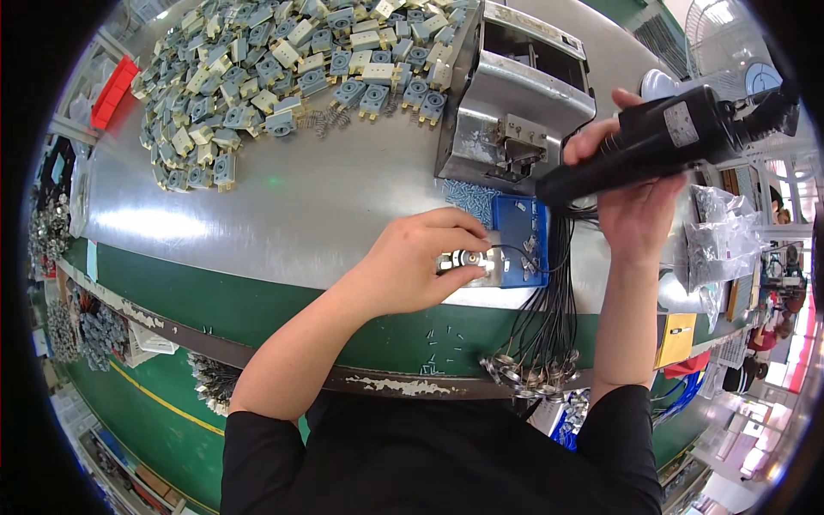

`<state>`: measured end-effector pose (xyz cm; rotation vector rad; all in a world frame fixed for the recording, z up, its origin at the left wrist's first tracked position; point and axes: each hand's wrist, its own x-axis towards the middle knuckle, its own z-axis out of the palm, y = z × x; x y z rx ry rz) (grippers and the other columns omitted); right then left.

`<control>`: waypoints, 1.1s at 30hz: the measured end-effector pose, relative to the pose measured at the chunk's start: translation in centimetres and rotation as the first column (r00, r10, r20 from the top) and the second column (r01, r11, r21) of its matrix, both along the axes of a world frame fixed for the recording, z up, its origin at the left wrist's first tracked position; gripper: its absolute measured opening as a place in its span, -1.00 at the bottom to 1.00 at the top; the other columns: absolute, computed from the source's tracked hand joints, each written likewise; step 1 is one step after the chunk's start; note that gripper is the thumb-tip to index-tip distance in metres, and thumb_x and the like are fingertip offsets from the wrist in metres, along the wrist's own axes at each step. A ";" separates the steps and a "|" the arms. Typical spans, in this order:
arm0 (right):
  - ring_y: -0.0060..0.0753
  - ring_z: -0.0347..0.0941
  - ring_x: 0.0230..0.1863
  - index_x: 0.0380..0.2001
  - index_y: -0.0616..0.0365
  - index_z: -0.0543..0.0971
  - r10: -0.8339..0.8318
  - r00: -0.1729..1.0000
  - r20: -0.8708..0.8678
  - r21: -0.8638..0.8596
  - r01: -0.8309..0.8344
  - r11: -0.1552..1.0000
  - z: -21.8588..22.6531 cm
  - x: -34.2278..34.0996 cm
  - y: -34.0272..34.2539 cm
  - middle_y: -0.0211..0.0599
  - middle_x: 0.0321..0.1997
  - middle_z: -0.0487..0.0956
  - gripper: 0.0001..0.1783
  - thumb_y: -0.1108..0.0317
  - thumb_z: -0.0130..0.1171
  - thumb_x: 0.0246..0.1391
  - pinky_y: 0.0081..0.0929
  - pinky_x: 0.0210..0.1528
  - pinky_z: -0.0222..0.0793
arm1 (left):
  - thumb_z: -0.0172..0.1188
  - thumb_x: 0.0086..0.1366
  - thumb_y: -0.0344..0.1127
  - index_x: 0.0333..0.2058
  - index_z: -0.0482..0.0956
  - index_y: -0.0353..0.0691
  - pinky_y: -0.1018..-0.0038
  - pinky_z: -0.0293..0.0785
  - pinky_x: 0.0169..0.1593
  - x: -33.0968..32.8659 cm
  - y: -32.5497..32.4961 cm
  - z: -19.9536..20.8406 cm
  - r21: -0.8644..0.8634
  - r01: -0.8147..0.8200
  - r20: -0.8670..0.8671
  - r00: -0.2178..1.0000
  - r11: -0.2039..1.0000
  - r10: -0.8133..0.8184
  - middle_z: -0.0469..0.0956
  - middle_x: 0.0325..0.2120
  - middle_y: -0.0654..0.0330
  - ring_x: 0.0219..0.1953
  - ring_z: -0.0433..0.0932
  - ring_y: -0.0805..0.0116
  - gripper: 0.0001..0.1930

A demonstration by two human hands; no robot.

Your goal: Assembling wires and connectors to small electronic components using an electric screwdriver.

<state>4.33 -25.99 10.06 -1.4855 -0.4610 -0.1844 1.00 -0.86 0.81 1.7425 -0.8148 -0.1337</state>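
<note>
Left hand [421,262]: thumb and fingers closed about a small part [470,258], which sits at the bench front, just left of the blue tray [513,225]. Right hand [639,206]: wrapped round a black power tool [661,142], well apart from the left; its bit is not discernible. Step in hand, judged: steadying the part for fastening; loose screws [468,199] lie behind the tray. Next move probably calls for lining the tool's tip up over the part while the left fingers keep it still.
</note>
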 end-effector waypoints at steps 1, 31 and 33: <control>-0.24 0.49 -0.20 0.35 0.29 0.27 0.000 1.000 0.005 -0.003 0.000 1.000 0.0 0.3 -0.2 -0.20 -0.25 0.46 0.11 -0.60 -0.03 0.22 -0.26 -0.07 0.39 | 0.51 0.13 -0.44 -0.16 0.77 -0.27 0.30 0.64 0.02 0.0 0.0 0.0 -0.003 0.000 0.005 1.000 1.000 0.000 0.72 -0.08 0.09 -0.06 0.72 0.07 -0.73; -0.35 0.37 -0.55 0.20 0.25 0.37 -0.364 0.930 0.048 0.163 0.352 0.922 2.2 4.9 4.8 -0.30 -0.50 0.44 0.24 -0.80 -0.14 -0.02 -0.35 -0.42 0.36 | 0.52 0.10 -0.43 -0.13 0.78 -0.22 0.28 0.66 0.03 0.1 0.0 0.3 0.026 -0.014 -0.005 1.000 1.000 0.014 0.70 -0.04 0.09 -0.02 0.71 0.10 -0.70; -0.34 0.37 -0.55 0.18 0.24 0.38 -0.363 0.928 0.088 0.099 0.354 0.930 2.4 4.6 5.4 -0.29 -0.50 0.45 0.22 -0.79 -0.13 -0.02 -0.34 -0.43 0.36 | 0.52 0.11 -0.43 -0.13 0.78 -0.22 0.29 0.66 0.03 0.1 0.1 0.2 0.025 -0.013 -0.008 1.000 1.000 0.013 0.70 -0.04 0.10 -0.03 0.71 0.10 -0.70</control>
